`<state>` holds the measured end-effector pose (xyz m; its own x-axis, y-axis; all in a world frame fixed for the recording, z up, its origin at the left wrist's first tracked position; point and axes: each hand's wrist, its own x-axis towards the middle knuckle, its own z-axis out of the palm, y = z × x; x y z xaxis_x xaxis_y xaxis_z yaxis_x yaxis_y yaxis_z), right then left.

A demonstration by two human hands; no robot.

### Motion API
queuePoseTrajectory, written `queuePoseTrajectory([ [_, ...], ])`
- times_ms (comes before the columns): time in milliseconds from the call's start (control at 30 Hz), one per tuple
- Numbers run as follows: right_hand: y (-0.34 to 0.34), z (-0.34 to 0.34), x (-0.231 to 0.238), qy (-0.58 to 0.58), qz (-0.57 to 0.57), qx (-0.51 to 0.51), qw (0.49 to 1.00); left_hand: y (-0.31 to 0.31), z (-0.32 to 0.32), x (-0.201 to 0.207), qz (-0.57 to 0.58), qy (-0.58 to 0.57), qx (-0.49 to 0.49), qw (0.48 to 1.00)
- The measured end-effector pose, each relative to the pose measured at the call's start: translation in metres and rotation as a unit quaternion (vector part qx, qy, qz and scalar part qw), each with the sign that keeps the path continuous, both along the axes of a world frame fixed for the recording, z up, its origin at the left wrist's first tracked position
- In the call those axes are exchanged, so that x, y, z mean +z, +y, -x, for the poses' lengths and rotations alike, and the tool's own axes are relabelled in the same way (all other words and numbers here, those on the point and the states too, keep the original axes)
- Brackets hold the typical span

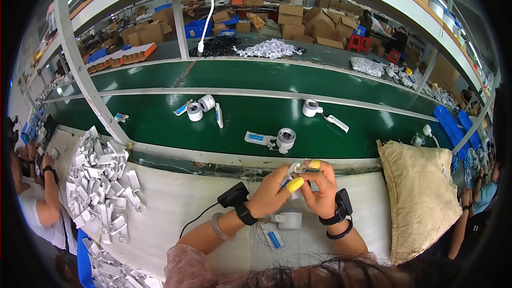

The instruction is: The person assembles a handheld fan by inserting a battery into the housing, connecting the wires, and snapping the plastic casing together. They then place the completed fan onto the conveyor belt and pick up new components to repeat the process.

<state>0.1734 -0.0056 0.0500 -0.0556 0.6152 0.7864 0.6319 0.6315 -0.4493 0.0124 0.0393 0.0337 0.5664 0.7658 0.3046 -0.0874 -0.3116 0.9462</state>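
Close together above the workbench, my left hand (266, 194) and my right hand (321, 194) both grip a small white plastic part (294, 169). Fingers wrap round it, so its full shape is hidden. Yellow finger covers sit on a digit of each hand. Below them on the bench lie a white cylindrical housing (289, 221) and a flat white piece with a blue strip (274, 239). Just beyond my hands, on the green conveyor belt, rests a round white lamp-like unit (286, 139) joined to a flat blue-striped piece (257, 138).
A heap of white plastic parts (104, 184) covers the bench at left, above a blue bin (84, 258) of similar parts. A stuffed beige sack (418, 202) stands at right. More white units (195, 111) lie on the belt. A metal post (88, 69) rises at left; co-workers sit either side.
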Motion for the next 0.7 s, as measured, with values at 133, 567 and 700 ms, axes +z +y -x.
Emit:
queuePoseTrajectory([
  [133, -0.002, 0.0, -0.001, 0.012, 0.015, 0.006, 1.0, 0.0, -0.002, -0.005, -0.055, 0.002, 0.031, 0.998],
  [567, 0.015, -0.013, -0.006, 0.128, 0.122, 0.124, 0.976, 0.013, 0.007, 0.01, 0.097, -0.071, -0.014, 0.993],
  [700, 0.025, -0.033, -0.022, 0.255, 0.377, 0.326, 0.828, 0.017, 0.012, 0.016, 0.178, -0.132, -0.044, 0.974],
])
